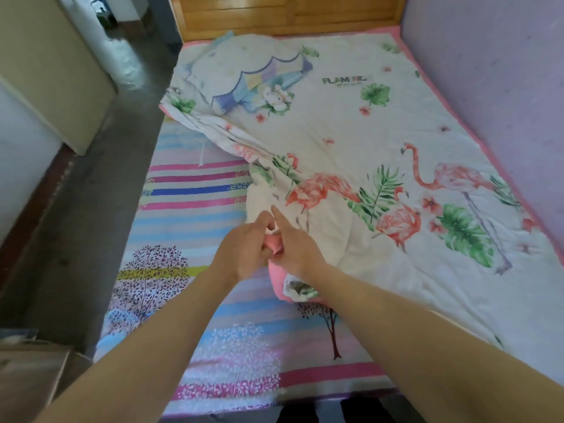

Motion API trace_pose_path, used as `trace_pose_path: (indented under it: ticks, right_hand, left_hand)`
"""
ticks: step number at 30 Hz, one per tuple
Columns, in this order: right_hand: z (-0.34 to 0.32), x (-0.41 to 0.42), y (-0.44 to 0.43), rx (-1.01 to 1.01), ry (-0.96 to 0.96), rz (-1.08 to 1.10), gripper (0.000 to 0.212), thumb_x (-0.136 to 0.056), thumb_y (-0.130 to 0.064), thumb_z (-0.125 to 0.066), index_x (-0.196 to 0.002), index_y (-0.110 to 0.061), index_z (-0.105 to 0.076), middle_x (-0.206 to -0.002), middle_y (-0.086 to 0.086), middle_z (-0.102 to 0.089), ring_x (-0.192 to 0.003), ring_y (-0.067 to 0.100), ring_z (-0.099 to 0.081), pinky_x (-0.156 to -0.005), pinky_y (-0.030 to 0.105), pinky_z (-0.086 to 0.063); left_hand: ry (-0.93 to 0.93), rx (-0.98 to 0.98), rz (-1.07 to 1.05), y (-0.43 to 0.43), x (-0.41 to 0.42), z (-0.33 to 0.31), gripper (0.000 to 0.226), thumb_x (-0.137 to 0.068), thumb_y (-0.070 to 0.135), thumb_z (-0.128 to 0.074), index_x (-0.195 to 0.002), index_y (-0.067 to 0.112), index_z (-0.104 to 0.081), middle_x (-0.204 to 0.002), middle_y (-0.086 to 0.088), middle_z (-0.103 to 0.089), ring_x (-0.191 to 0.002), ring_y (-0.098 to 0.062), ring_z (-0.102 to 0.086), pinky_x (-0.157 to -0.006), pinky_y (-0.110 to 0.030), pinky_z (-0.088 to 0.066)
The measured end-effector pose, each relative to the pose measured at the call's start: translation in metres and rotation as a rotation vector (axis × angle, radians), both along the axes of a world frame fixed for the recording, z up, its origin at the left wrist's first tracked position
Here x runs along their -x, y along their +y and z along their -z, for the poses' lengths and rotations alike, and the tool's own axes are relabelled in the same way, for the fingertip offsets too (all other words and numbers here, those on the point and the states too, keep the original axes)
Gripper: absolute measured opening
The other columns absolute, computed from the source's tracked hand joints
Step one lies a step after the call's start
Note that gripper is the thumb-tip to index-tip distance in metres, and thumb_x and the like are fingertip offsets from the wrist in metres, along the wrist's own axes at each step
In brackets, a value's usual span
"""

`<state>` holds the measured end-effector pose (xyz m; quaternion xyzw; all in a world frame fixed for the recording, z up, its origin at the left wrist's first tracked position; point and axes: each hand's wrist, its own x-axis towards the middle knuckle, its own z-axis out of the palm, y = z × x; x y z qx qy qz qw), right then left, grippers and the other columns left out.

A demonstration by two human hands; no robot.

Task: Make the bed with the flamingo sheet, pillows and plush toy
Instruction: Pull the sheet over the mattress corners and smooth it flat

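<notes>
Nearest to us the striped mattress cover (195,300) lies bare across the foot and the left side of the bed, so we judge the spreading only partly done. Just beyond it our left hand (244,251) is closed around a bunched pink corner (272,243) of the flamingo sheet (351,154), while our right hand (293,242) presses against the same bunch with its forefinger stretched out; whether its other fingers pinch the cloth we cannot tell. The sheet looks light, thin and limp, likely to drape and wrinkle wherever it is not pulled taut. It should slide easily over the cover beneath, so we would take it by this corner and along the pink hem (279,285), drawing it toward the left edge with hands apart to keep the edge straight. Farther on, the sheet lies flat along the wall side but is folded back in a diagonal ridge across the middle. At the far left, near the headboard (287,16), a pillow (241,77) rests on the sheet with the small plush toy (276,97) against it
</notes>
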<state>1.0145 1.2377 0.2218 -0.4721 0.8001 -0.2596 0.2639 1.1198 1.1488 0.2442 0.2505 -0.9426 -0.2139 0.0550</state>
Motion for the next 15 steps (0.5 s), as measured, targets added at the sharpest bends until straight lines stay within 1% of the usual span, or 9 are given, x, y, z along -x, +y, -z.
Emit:
trace_pose_path:
  ticks: [1,2,3,4,7,9,12,13,15]
  right_hand:
    - [0.003,-0.006,-0.004,-0.002,-0.042,0.029,0.067,-0.082,-0.014,-0.058,-0.144,-0.024,-0.037,-0.107,0.005,-0.067,-0.096,0.026,-0.062,-0.08,0.036,-0.05]
    - [0.002,-0.01,-0.006,-0.01,-0.077,0.066,0.047,-0.083,-0.013,-0.055,-0.129,-0.022,-0.054,-0.099,0.002,-0.068,-0.091,0.024,-0.062,-0.075,0.033,-0.048]
    - [0.001,-0.014,-0.007,-0.007,-0.101,0.084,0.029,-0.084,-0.012,-0.051,-0.109,-0.019,-0.064,-0.09,0.0,-0.067,-0.085,0.023,-0.06,-0.069,0.03,-0.045]
    - [-0.003,-0.019,-0.008,-0.009,-0.12,0.081,0.021,-0.085,-0.01,-0.048,-0.094,-0.016,-0.066,-0.084,0.0,-0.065,-0.08,0.023,-0.058,-0.064,0.03,-0.042]
    - [-0.017,-0.022,-0.009,-0.024,-0.129,-0.005,0.02,-0.083,-0.011,-0.046,-0.077,-0.017,-0.064,-0.08,0.004,-0.065,-0.078,0.024,-0.058,-0.065,0.033,-0.043]
    - [-0.023,-0.021,-0.008,-0.076,-0.066,-0.092,0.014,-0.08,-0.018,-0.055,-0.067,-0.024,-0.057,-0.073,-0.002,-0.061,-0.074,0.019,-0.056,-0.061,0.029,-0.04]
    - [-0.023,-0.015,-0.009,-0.105,0.016,-0.146,0.016,-0.074,-0.025,-0.069,-0.067,-0.023,-0.055,-0.071,-0.004,-0.056,-0.07,0.015,-0.053,-0.062,0.025,-0.036]
    - [-0.023,-0.012,-0.008,-0.091,0.001,-0.135,0.019,-0.074,-0.025,-0.071,-0.065,-0.023,-0.055,-0.068,-0.004,-0.056,-0.066,0.014,-0.053,-0.06,0.023,-0.035]
    - [-0.026,-0.01,-0.006,-0.07,-0.141,-0.089,0.023,-0.079,-0.022,-0.069,-0.062,-0.026,-0.054,-0.065,-0.005,-0.056,-0.062,0.012,-0.052,-0.056,0.019,-0.037]
  left_hand:
    - [0.027,-0.03,-0.052,-0.001,-0.007,-0.001,0.033,-0.076,0.008,-0.056,-0.103,0.015,-0.038,-0.065,-0.007,-0.052,-0.059,-0.029,-0.049,-0.053,-0.036,-0.038]
    - [0.059,-0.074,-0.102,-0.003,-0.013,-0.002,0.033,-0.076,0.008,-0.057,-0.101,0.016,-0.037,-0.066,-0.009,-0.054,-0.059,-0.028,-0.05,-0.054,-0.038,-0.04]
    - [0.092,-0.128,-0.148,-0.004,-0.018,-0.001,0.034,-0.075,0.007,-0.059,-0.1,0.016,-0.037,-0.067,-0.011,-0.055,-0.059,-0.027,-0.05,-0.055,-0.039,-0.041]
    - [0.122,-0.187,-0.188,-0.005,-0.025,0.0,0.035,-0.074,0.007,-0.062,-0.098,0.017,-0.038,-0.068,-0.011,-0.055,-0.058,-0.025,-0.049,-0.054,-0.039,-0.04]
    - [0.18,-0.332,-0.28,-0.003,-0.038,0.006,0.038,-0.07,0.013,-0.072,-0.094,0.019,-0.044,-0.072,-0.007,-0.057,-0.06,-0.018,-0.047,-0.055,-0.031,-0.04]
    - [0.184,-0.38,-0.335,0.002,-0.043,0.012,0.035,-0.068,0.015,-0.076,-0.092,0.018,-0.051,-0.077,-0.004,-0.062,-0.067,-0.019,-0.054,-0.06,-0.03,-0.042]
    - [0.128,-0.351,-0.359,0.014,-0.046,0.027,0.026,-0.07,0.018,-0.075,-0.087,0.021,-0.055,-0.079,0.005,-0.06,-0.072,-0.017,-0.055,-0.06,-0.022,-0.038]
    - [0.11,-0.344,-0.356,0.017,-0.045,0.034,0.026,-0.071,0.019,-0.075,-0.088,0.021,-0.056,-0.081,0.004,-0.059,-0.074,-0.017,-0.055,-0.061,-0.023,-0.037]
    - [0.099,-0.362,-0.391,0.022,-0.045,0.045,0.03,-0.07,0.016,-0.075,-0.095,0.018,-0.058,-0.088,0.002,-0.06,-0.081,-0.02,-0.059,-0.063,-0.025,-0.039]
